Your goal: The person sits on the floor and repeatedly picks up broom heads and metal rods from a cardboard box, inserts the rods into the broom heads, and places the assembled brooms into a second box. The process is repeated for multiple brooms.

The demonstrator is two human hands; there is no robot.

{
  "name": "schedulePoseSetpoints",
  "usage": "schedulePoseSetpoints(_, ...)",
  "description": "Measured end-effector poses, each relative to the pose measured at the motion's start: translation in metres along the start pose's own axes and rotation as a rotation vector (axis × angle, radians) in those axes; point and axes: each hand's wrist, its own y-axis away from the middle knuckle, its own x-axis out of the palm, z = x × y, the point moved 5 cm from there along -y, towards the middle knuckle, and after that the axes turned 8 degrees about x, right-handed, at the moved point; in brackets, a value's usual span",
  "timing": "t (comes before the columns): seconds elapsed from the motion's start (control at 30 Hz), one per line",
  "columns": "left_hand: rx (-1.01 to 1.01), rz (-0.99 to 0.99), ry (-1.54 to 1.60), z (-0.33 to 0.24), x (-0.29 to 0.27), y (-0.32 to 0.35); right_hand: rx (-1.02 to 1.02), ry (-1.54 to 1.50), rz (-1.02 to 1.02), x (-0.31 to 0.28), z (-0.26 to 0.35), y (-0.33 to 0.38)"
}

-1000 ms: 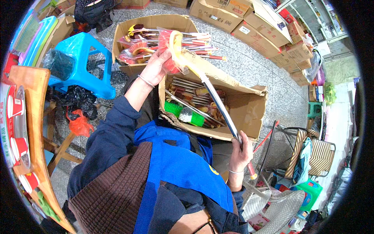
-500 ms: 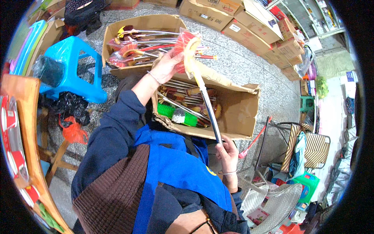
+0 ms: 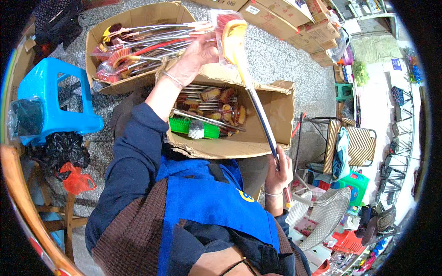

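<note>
A long-handled brush [image 3: 252,94] slants across in front of me. It has a curved yellow head, red bristles in clear plastic wrap and a shiny metal handle. My left hand [image 3: 201,54] is closed at the wrapped bristles, its fingertips partly hidden by the plastic. Lower down, my right hand [image 3: 279,174] grips the handle, whose red end pokes out below the fist. Beneath the brush, an open cardboard box [image 3: 276,112] contains several metal-handled brushes and a green bristled brush head [image 3: 180,125]. A second box [image 3: 152,11], far left, is loaded with similar long-handled brushes.
On the left are a blue plastic stool [image 3: 50,99], black bags and a red bag [image 3: 77,179]. Cartons [image 3: 271,18] are stacked at the back right. A striped folding chair [image 3: 354,147] and a silvery woven seat [image 3: 327,216] stand to my right.
The brush has shifted slightly up and right in view, and my right hand has moved right, with the handle's end now showing below it. The boxes appear further left as the view turned.
</note>
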Motion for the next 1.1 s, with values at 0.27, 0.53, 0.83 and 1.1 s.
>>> schedulePoseSetpoints(0.27, 0.055, -0.381, -0.054, -0.015, -0.02, -0.009, -0.159, 0.077, -0.115, 0.009, 0.022, -0.015)
schedulePoseSetpoints(0.53, 0.062, -0.378, 0.087, 0.035, -0.035, 0.004, 0.74, -0.74, 0.589, 0.041, -0.009, 0.012)
schedulePoseSetpoints(0.83, -0.045, -0.391, 0.018, 0.061, -0.037, 0.014, 0.635, -0.322, 0.502, 0.041, 0.0, 0.01)
schedulePoseSetpoints(1.1, 0.021, -0.395, 0.134, 0.068, -0.033, 0.017, 0.082, 0.055, 0.032, 0.029, 0.032, -0.004)
